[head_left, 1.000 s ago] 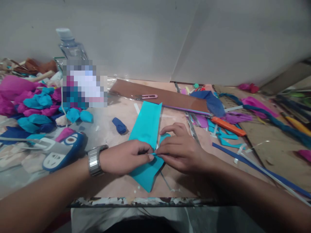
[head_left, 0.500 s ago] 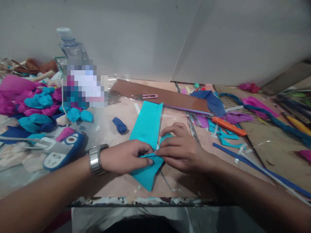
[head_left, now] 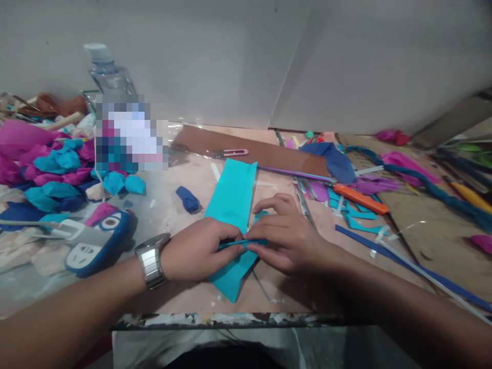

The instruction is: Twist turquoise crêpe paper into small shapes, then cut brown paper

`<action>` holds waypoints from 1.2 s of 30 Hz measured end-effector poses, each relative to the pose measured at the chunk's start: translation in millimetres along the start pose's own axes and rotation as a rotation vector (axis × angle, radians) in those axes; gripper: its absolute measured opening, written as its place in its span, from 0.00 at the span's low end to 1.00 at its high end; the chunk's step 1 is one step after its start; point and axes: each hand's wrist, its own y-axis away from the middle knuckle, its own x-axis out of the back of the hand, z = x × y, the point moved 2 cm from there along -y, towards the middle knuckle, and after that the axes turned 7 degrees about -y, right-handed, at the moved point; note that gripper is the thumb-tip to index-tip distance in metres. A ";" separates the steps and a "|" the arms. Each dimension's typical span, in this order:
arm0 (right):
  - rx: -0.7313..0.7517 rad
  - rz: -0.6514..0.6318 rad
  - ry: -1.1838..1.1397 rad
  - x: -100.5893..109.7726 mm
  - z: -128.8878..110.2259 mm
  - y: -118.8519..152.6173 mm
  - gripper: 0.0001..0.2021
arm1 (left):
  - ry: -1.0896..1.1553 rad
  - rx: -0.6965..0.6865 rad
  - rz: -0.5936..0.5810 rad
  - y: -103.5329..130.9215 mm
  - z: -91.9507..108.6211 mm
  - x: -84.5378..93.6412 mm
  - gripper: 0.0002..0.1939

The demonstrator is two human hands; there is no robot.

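Note:
A long turquoise paper sheet (head_left: 232,192) lies lengthwise on the table, its lower end passing under both hands. Over it, a small folded piece of turquoise paper (head_left: 255,241) is pinched between thumbs and fingers. My left hand (head_left: 207,249), closed, grips the left end of that piece. On the other end, my right hand (head_left: 290,236) is also closed, with its index finger curled above. The fingertips of the two hands nearly meet, and part of the folded piece is hidden by them. Left of the sheet sits a dark blue twisted paper bud (head_left: 187,199).
Behind the sheet lie brown paper (head_left: 269,151) in clear wrap and pink thread snips (head_left: 235,152). An orange utility knife (head_left: 360,198) rests at right among paper scraps. At left are a glue gun (head_left: 100,241), heaped paper buds (head_left: 57,189) and a bottle (head_left: 111,77).
The folded turquoise piece now shows as a narrow strip between both hands' fingertips. My left wrist has turned slightly. The view has shifted a little.

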 end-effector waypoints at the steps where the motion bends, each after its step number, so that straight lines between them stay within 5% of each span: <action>1: -0.015 0.003 -0.004 0.3 -0.1 -0.2 0.04 | -0.008 -0.005 0.003 0.0 0.8 0.2 0.16; 20: -0.084 -0.097 -0.064 -5.4 -6.4 -3.7 0.05 | -0.147 -0.117 0.140 -0.6 4.5 -4.6 0.13; 36: -0.036 0.019 0.002 -0.8 -1.9 -2.8 0.03 | -0.060 0.050 0.212 -0.1 1.6 3.5 0.10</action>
